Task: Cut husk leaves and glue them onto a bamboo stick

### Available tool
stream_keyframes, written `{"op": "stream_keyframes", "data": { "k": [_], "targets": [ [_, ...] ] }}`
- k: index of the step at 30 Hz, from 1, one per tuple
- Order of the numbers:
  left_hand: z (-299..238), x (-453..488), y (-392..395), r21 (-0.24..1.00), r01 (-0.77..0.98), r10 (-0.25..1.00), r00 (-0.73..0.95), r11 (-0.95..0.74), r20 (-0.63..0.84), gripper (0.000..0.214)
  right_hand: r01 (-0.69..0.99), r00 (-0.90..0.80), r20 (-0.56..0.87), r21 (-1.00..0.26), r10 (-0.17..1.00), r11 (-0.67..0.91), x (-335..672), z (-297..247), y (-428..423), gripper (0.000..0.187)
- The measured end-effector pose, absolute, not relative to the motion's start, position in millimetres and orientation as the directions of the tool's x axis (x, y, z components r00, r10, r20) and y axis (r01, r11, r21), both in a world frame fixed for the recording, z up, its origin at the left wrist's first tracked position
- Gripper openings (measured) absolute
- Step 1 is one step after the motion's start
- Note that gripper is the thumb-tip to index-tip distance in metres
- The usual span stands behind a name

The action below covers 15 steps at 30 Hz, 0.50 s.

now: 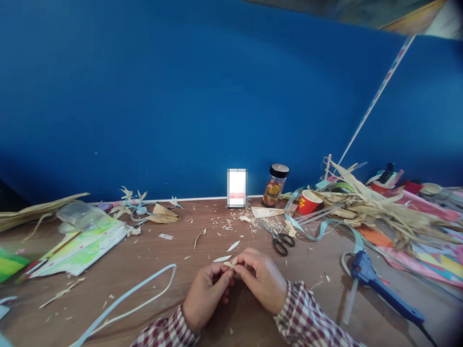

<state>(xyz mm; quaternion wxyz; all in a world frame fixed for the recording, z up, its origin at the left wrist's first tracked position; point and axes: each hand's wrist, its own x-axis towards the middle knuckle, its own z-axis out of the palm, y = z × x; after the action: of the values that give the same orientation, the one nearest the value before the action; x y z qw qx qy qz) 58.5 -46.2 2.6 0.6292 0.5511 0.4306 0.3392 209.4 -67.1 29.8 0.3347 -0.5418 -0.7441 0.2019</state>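
My left hand and my right hand meet low in the middle of the brown table, both in checked sleeves. Together their fingertips pinch a small pale leaf-shaped piece of dry husk. Two similar pale petal pieces lie on the table just beyond the hands. Black-handled scissors lie a little to the right of them.
A pile of dry corn husks covers the right side, beside a red paper cup and a black-lidded jar. A blue glue gun lies at the right front. Papers and small husk flowers sit left. A white strip curls at the front.
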Motion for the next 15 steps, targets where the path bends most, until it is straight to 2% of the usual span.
{"op": "stream_keyframes", "data": {
  "k": [7,15],
  "targets": [
    [-3.2,56.8,-46.7,0.982,0.072,0.864,0.467,0.174,-0.188,0.031,0.653,-0.223,0.257,-0.677,0.94,0.34,208.6,33.1,-67.9,0.018],
    [-5.3,55.6,-45.6,0.984,0.104,0.872,0.458,0.143,-0.175,0.033,0.677,-0.21,0.279,-0.65,0.937,0.345,209.3,30.6,-67.5,0.015]
  ]
}}
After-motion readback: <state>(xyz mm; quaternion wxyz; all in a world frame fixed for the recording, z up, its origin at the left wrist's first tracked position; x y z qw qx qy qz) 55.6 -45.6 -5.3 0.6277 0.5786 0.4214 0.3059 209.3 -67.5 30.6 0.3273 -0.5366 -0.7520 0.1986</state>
